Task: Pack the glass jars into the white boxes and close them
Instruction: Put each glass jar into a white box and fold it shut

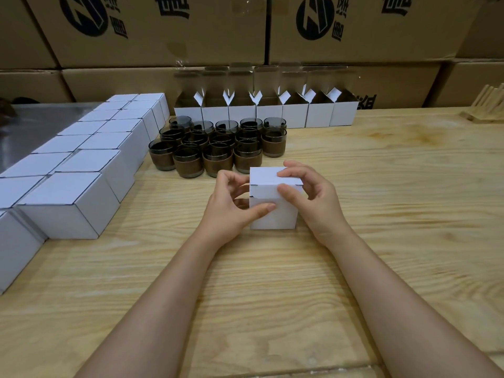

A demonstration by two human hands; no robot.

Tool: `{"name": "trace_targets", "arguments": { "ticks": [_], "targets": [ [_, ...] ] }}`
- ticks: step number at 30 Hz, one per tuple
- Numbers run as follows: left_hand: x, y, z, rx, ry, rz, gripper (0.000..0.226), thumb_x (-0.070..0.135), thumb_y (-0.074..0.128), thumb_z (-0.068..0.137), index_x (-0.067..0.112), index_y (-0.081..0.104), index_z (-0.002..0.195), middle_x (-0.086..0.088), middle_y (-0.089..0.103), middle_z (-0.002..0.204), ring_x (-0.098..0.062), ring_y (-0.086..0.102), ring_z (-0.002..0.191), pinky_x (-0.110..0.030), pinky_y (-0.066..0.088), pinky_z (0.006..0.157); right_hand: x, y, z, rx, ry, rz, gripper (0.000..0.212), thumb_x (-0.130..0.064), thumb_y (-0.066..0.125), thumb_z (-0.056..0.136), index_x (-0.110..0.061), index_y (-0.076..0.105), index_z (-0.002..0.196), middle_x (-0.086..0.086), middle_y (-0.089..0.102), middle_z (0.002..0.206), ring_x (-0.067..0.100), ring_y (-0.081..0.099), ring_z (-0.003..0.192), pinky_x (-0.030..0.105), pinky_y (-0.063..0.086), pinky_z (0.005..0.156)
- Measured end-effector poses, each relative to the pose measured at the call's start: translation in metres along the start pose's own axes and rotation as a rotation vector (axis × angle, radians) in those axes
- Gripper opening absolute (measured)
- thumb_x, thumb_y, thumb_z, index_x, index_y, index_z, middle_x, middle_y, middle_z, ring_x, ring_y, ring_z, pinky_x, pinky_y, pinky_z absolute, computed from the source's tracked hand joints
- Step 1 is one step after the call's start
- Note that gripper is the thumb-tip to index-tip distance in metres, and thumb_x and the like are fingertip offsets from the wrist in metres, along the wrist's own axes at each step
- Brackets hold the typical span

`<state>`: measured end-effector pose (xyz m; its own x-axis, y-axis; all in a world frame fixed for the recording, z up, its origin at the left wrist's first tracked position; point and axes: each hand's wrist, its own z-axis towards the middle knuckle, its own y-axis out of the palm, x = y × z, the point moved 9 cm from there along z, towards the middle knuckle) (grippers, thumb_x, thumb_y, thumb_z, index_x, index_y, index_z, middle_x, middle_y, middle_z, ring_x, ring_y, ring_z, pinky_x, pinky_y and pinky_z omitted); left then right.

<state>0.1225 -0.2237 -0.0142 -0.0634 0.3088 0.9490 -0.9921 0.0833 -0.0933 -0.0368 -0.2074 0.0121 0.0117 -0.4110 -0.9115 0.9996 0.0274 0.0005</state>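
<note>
A small white box (pixel 270 214) stands on the wooden table (pixel 381 214) in front of me, its lid folded nearly flat. My left hand (pixel 231 203) grips the box's left side, thumb on the front face. My right hand (pixel 308 192) pinches the lid's front right corner between thumb and fingers. Behind the box stand several dark glass jars (pixel 218 145) with brown bands, grouped in rows. Whatever is inside the box is hidden.
Several closed white boxes (pixel 90 159) line the left side in two rows. A row of open white boxes (pixel 267 110) with raised flaps stands at the back. Large brown cartons (pixel 163 36) form a wall behind. Wooden pieces (pixel 488 105) lie at the far right.
</note>
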Motion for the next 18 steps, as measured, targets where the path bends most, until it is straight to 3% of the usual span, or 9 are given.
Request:
{"name": "trace_targets", "arguments": {
  "ticks": [6,10,16,18],
  "targets": [
    [-0.0017,-0.0003,0.0009,0.000,0.001,-0.003,0.058,0.019,0.086,0.061,0.023,0.037,0.093,0.002,0.063,0.111,-0.004,0.063,0.106,-0.016,0.051,0.073,-0.0020,0.0002,-0.0002,0.038,0.006,0.020,0.015,-0.004,0.067,0.084,-0.018,0.067,0.090,0.004,0.056,0.121,-0.002,0.054,0.111,0.009,0.043,0.080],
    [0.0005,0.0014,0.0001,-0.015,0.009,-0.012,0.058,0.032,0.083,0.053,0.021,0.039,0.090,0.007,0.063,0.106,-0.001,0.063,0.104,-0.016,0.050,0.072,-0.0030,0.0019,-0.0005,0.014,-0.003,0.005,0.017,-0.003,0.067,0.083,-0.019,0.067,0.090,0.006,0.054,0.123,0.003,0.051,0.115,0.007,0.043,0.079],
    [-0.0016,0.0002,0.0014,-0.007,0.018,0.015,0.053,0.020,0.086,0.062,0.021,0.041,0.089,0.012,0.064,0.102,0.004,0.062,0.100,-0.014,0.050,0.070,-0.0013,0.0027,-0.0013,0.016,0.007,0.035,0.017,-0.005,0.067,0.083,-0.021,0.067,0.090,0.003,0.054,0.124,0.009,0.049,0.121,0.010,0.044,0.081],
    [-0.0012,0.0000,0.0012,-0.004,0.018,0.014,0.054,0.026,0.086,0.059,0.021,0.041,0.088,0.012,0.064,0.101,0.003,0.063,0.099,-0.014,0.050,0.069,-0.0008,0.0031,-0.0018,0.034,0.003,0.054,0.017,-0.006,0.067,0.084,-0.022,0.067,0.089,-0.001,0.055,0.121,0.011,0.050,0.121,0.010,0.044,0.081]
  ]
}}
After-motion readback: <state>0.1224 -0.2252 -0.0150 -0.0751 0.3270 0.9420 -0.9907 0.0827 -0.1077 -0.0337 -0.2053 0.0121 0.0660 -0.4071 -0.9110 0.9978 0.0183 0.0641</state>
